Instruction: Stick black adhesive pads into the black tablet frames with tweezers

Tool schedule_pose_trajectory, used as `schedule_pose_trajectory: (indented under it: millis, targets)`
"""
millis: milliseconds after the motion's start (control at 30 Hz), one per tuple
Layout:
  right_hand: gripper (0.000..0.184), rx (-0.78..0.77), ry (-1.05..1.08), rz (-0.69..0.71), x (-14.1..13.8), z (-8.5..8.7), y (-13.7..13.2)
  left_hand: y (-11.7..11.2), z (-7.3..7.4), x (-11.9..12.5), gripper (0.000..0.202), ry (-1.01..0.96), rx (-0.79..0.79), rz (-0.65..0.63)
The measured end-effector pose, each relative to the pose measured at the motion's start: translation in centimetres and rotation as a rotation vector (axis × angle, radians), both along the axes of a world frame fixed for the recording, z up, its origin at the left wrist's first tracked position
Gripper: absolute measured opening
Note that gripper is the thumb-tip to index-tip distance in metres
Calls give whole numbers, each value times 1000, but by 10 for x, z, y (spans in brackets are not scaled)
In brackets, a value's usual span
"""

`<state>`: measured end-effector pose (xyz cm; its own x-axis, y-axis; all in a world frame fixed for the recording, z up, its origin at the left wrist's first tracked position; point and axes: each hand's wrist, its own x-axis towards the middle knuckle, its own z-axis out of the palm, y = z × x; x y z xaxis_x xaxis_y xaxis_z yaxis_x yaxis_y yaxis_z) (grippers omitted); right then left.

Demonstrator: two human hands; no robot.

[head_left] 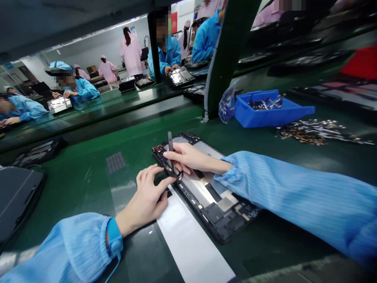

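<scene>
An opened tablet (206,192) with its black frame and bare metal inside lies on the green belt (88,177) in front of me. My right hand (191,157) rests over its upper part, fingers closed on black tweezers (171,151) whose tips touch the tablet's left edge. My left hand (147,198) lies beside that edge, fingers spread, thumb and forefinger touching the frame near the tweezer tips. Both arms wear blue sleeves. A blue strap with a cord circles my left wrist.
A white strip (191,243) runs along the belt beneath the tablet. A blue bin (271,112) of small parts, a plastic bag (226,105) and a loose pile of parts (312,130) lie at the right. Dark trays (17,196) sit left. Several workers in blue and pink stand beyond.
</scene>
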<state>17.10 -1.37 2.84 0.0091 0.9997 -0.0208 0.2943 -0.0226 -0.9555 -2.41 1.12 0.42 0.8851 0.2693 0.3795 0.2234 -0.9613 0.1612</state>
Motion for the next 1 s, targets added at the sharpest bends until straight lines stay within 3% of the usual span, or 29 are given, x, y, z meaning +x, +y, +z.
schedule_pose_trajectory:
  millis: [300,500,667,1000]
  targets:
    - [15,-25,-36,-44,-3,4,-2,1,-1,0,46,22,16,-45]
    - [17,50,-143,-90,-6,8,-6,-1,1,1,46,34,18,-51]
    - [15,65,-51,-129,-5,3,-6,-1,-2,4,52,73,26,20]
    - [16,41,88,-112,-2,-5,-1,-6,6,5,47,174,202,-65]
